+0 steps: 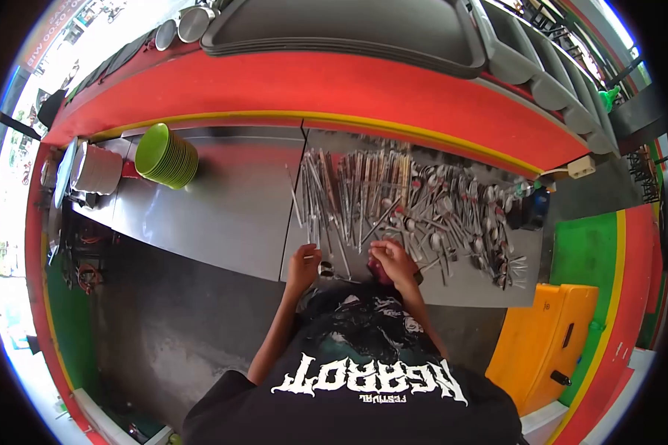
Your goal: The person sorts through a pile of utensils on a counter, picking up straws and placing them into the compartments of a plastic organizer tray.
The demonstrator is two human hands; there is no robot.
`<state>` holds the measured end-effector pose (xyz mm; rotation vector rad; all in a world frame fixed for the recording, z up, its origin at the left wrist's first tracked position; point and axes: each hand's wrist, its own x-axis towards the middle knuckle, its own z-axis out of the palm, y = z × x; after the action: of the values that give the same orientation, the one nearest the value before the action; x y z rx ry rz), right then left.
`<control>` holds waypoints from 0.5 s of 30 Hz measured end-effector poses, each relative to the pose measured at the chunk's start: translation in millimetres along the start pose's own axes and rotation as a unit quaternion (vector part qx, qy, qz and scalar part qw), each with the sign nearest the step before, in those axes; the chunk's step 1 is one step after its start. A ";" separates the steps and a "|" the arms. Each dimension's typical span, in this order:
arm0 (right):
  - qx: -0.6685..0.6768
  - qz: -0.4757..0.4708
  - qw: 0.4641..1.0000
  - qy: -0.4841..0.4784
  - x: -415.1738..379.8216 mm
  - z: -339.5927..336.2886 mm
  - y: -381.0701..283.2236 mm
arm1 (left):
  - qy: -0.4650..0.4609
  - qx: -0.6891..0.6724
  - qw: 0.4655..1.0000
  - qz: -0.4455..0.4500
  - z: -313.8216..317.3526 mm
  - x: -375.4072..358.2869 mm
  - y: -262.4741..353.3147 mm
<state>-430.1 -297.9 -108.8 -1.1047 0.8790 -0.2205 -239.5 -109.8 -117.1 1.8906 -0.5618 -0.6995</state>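
My left hand (303, 266) is at the front edge of the metal table (223, 211), its fingers curled near the lower ends of the chopsticks (323, 185). Whatever it may hold is too small to make out. To its right, my right hand (395, 261) has bent fingers beside a dark red item (379, 273), which it partly covers; whether it grips this is unclear. Beyond both hands lie many chopsticks, roughly side by side. Spoons and forks (453, 215) spread in a loose heap to the right.
Stacked green bowls (163, 157) and white containers (96, 169) stand at the far left. Grey trays (341, 30) rest on the red ledge (274, 85) above the table. An orange box (538, 337) stands at the right, near a green wall (590, 248).
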 end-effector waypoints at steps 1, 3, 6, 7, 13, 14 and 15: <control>-0.031 -0.078 0.996 -0.039 7.6 13.8 2.9 | 0.022 -0.007 0.999 -0.026 -17.8 1.7 -14.6; -0.067 -0.107 0.991 -0.046 27.5 28.5 -0.9 | 0.068 -0.044 0.996 -0.037 -26.0 18.8 -26.6; -0.137 -0.164 0.976 -0.046 65.5 61.2 -3.3 | 0.092 -0.010 0.996 -0.001 -32.0 66.3 -41.5; -0.175 -0.188 0.965 -0.043 77.5 76.4 -7.5 | 0.102 0.020 0.995 -0.006 -33.1 78.2 -38.2; -0.366 -0.261 0.881 0.147 107.4 167.9 -3.6 | 0.192 0.232 0.954 0.007 -15.6 151.5 -55.0; -0.407 -0.286 0.847 0.185 113.0 172.9 3.5 | 0.203 0.233 0.951 -0.006 -11.5 154.5 -45.3; -0.382 -0.246 0.877 0.157 118.1 173.2 13.3 | 0.213 0.234 0.948 -0.018 -8.6 154.8 -38.2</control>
<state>-232.9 -239.5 -151.8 -2.0828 0.9855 -0.5092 -118.6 -190.4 -183.3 2.4111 -0.4348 -0.1631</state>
